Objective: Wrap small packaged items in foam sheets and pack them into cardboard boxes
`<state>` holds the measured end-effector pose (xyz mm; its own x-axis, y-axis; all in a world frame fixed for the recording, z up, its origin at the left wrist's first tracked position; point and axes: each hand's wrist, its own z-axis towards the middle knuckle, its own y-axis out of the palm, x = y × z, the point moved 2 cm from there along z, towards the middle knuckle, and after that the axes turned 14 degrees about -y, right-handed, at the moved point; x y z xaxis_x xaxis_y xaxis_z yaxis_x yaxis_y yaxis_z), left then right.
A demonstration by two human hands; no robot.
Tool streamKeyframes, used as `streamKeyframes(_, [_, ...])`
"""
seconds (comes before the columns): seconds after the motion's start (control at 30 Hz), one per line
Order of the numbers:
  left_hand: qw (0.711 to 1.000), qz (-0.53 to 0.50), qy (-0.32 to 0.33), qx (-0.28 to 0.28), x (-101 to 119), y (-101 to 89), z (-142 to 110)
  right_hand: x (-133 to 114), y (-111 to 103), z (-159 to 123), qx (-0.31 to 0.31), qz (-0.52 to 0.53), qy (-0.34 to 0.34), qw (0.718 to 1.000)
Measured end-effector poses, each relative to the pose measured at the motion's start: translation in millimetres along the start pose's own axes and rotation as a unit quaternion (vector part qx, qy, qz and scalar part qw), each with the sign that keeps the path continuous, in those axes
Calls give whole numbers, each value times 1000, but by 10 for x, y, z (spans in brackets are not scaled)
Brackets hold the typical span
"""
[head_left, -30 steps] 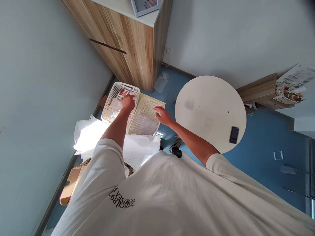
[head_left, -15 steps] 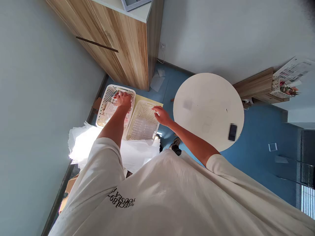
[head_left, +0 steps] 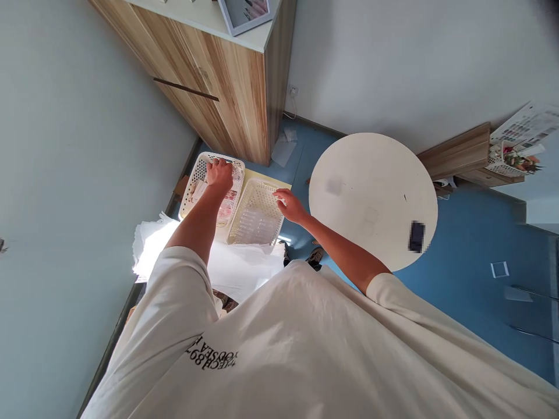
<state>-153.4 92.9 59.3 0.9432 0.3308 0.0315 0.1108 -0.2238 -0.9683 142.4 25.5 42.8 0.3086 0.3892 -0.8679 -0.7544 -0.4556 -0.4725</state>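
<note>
My left hand (head_left: 219, 174) is over the far part of a white plastic basket (head_left: 188, 195) with perforated sides. Its fingers curl down and their tips are hidden, so what they grip, if anything, does not show. Flat packets with pink and red prints (head_left: 227, 205) lie in that basket. To its right stands a second, cream basket (head_left: 233, 230), holding clear plastic pieces (head_left: 257, 224) stacked in rows. My right hand (head_left: 289, 205) is at this basket's right rim, thumb and fingers apart, with nothing visible in it.
White sheets (head_left: 244, 267) lie in front of the baskets, brightly lit at the left. A wood-grain cabinet (head_left: 236, 99) rises behind them. On the right stands a round white table (head_left: 371, 180) with a blurred dark object (head_left: 416, 236) on it. Paper scraps (head_left: 283, 150) lie on the blue floor.
My left hand has shifted slightly toward the basket's far rim, and its fingers look more curled. My right hand stays by the cream basket's rim. The whole view has shifted slightly.
</note>
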Motion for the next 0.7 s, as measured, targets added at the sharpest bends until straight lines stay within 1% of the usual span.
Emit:
streamKeyframes(0.07, [1000, 2, 0, 15, 14, -114, -54, -14, -38, -44, 5, 4, 0, 1000])
streamKeyframes(0.13, [1000, -4, 1, 31, 74, -227, -112, -28, -92, -102, 12, 9, 3, 1000])
streamKeyframes(0.2, [999, -17, 13, 46, 201, -327, -175, -39, -164, -174, 23, 16, 14, 1000])
streamKeyframes(0.27, [997, -32, 39, 56, 404, -403, -250, -46, -253, -259, 36, 24, 31, 999])
streamKeyframes(0.37, [992, -47, 98, 64, 838, -455, -403, -37, -436, -426, 62, 30, 59, 996])
streamKeyframes(0.47, [983, -46, 165, 58, 1365, -414, -610, 16, -687, -650, 98, 36, 87, 991])
streamKeyframes(0.6, [966, -35, 254, 39, 2097, -245, -938, 171, -1101, -1010, 156, 48, 122, 979])
streamKeyframes(0.7, [952, -25, 304, 24, 2625, -70, -1189, 358, -1436, -1295, 201, 60, 174, 962])
